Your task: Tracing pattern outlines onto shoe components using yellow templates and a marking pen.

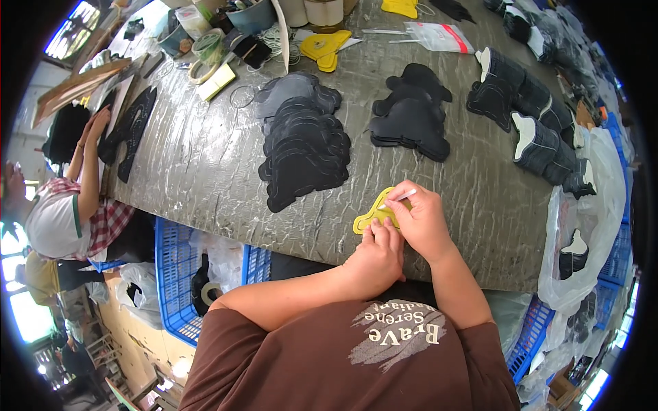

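Observation:
At the near edge of the table, my left hand (380,248) presses its bunched fingertips on a yellow template (363,223) with slots cut through it. My right hand (423,218) pinches a slim white marking pen (406,195), its point down at the template's surface. The hands partly cover the template, and whatever lies beneath it is hidden. Beyond them, a fanned stack of black shaped pieces (305,154) lies to the left, with a smaller stack of similar black pieces (411,120) directly ahead.
Dark rolled bundles with white parts (541,140) line the table's right side. Another yellow template (323,48), tape rolls and tubs (252,17) stand at the back. Blue baskets (179,274) sit below the edge. At far left a co-worker (62,212) handles black pieces.

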The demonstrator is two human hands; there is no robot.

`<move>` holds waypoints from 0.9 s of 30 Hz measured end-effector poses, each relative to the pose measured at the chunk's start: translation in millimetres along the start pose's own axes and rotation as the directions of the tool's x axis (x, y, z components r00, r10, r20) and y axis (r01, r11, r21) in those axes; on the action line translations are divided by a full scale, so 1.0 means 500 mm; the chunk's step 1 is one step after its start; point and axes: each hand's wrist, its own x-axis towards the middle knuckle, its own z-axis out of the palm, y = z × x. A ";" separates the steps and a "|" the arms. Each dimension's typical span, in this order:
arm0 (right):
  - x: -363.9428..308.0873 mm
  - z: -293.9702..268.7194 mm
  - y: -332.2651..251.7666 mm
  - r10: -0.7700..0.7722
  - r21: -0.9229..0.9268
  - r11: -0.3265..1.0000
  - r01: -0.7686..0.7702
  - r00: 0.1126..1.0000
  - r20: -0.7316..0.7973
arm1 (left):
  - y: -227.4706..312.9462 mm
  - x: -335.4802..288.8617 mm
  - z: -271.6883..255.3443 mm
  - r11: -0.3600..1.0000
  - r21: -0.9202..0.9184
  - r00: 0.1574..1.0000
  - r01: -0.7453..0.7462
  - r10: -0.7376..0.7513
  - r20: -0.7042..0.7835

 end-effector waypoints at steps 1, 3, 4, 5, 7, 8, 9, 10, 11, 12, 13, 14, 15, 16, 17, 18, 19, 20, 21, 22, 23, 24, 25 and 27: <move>0.001 0.000 0.000 0.001 -0.002 1.000 -0.001 1.000 -0.001 | -0.001 0.000 -0.001 1.000 0.014 1.000 0.002 -0.002 0.001; 0.002 0.003 -0.001 -0.022 0.019 1.000 0.022 1.000 0.005 | -0.002 0.000 0.000 1.000 0.005 1.000 -0.002 0.002 0.012; 0.002 0.002 0.003 -0.022 0.018 1.000 0.022 1.000 0.003 | -0.002 0.000 0.000 1.000 -0.004 1.000 -0.006 0.006 0.024; 0.002 0.001 0.008 -0.023 0.020 1.000 0.023 1.000 0.012 | -0.001 0.000 0.000 1.000 -0.004 1.000 -0.008 0.008 0.023; 0.003 -0.001 0.010 -0.025 0.022 0.999 0.025 0.999 0.021 | -0.001 0.001 0.000 1.000 -0.005 1.000 -0.006 0.007 0.022; 0.004 -0.001 0.010 -0.032 0.019 0.999 0.031 0.999 0.017 | -0.001 0.001 -0.001 1.000 -0.005 1.000 -0.007 0.007 0.022; 0.005 0.000 0.010 -0.038 0.016 0.999 0.038 0.999 0.014 | -0.002 0.001 -0.001 1.000 -0.002 1.000 -0.006 0.006 0.024; 0.005 0.001 0.011 -0.038 0.016 0.999 0.038 0.999 0.013 | -0.002 0.001 -0.002 1.000 0.001 1.000 -0.004 0.004 0.027; 0.006 0.003 0.013 -0.049 -0.003 0.999 0.049 0.999 -0.002 | -0.002 0.002 -0.002 1.000 0.001 1.000 -0.005 0.005 0.027; 0.007 0.003 0.014 -0.060 -0.023 0.998 0.060 0.998 -0.018 | -0.002 0.002 -0.002 1.000 0.002 0.999 -0.004 0.004 0.034; 0.009 0.003 0.016 -0.060 -0.023 0.998 0.060 0.998 -0.018 | -0.002 0.002 -0.003 1.000 0.004 0.999 -0.003 0.003 0.040; 0.012 0.003 0.017 -0.071 -0.043 0.997 0.070 0.996 -0.045 | -0.002 0.001 -0.002 1.000 0.004 0.999 -0.003 0.003 0.040; 0.014 0.002 0.018 -0.083 -0.063 0.995 0.079 0.994 -0.072 | -0.002 -0.001 -0.001 1.000 0.009 0.999 -0.002 0.001 0.034; 0.014 0.001 0.022 -0.083 -0.066 0.995 0.078 0.994 -0.075 | -0.002 -0.001 -0.001 1.000 0.011 1.000 -0.003 0.003 0.027; 0.013 0.001 0.029 -0.039 -0.015 0.999 0.038 0.993 -0.108 | -0.002 0.000 -0.001 1.000 0.010 1.000 -0.007 0.007 0.024; 0.013 0.001 0.034 0.006 0.037 0.999 -0.001 0.990 -0.139 | -0.002 0.001 -0.002 1.000 0.004 1.000 -0.011 0.011 0.027; 0.013 0.003 0.038 0.006 0.036 0.999 -0.001 0.990 -0.140 | -0.002 0.001 -0.001 1.000 -0.002 0.999 -0.013 0.013 0.032; 0.013 0.005 0.041 -0.010 0.055 0.998 0.019 0.988 -0.155 | -0.002 0.001 0.000 1.000 -0.002 0.999 -0.014 0.014 0.031; 0.013 0.005 0.042 -0.026 0.074 0.996 0.039 0.985 -0.171 | -0.001 0.001 0.001 1.000 -0.005 0.999 -0.007 0.007 0.039; 0.014 0.005 0.041 -0.027 0.073 0.997 0.040 0.985 -0.172 | -0.001 0.000 0.003 1.000 -0.007 0.999 0.001 -0.001 0.048; 0.014 0.004 0.040 -0.031 0.052 0.998 0.041 0.984 -0.175 | -0.001 -0.001 0.006 1.000 -0.007 0.999 0.000 0.000 0.046; 0.014 0.004 0.039 -0.036 0.031 0.999 0.042 0.983 -0.179 | -0.001 -0.003 0.009 1.000 -0.012 1.000 -0.001 0.001 0.028; 0.014 0.003 0.042 -0.035 0.028 0.999 0.041 0.983 -0.182 | -0.002 -0.002 0.010 1.000 -0.019 1.000 -0.005 0.005 0.009; 0.013 0.002 0.050 -0.021 0.040 0.999 0.029 0.983 -0.181 | -0.002 -0.001 0.006 1.000 -0.017 1.000 -0.008 0.009 0.026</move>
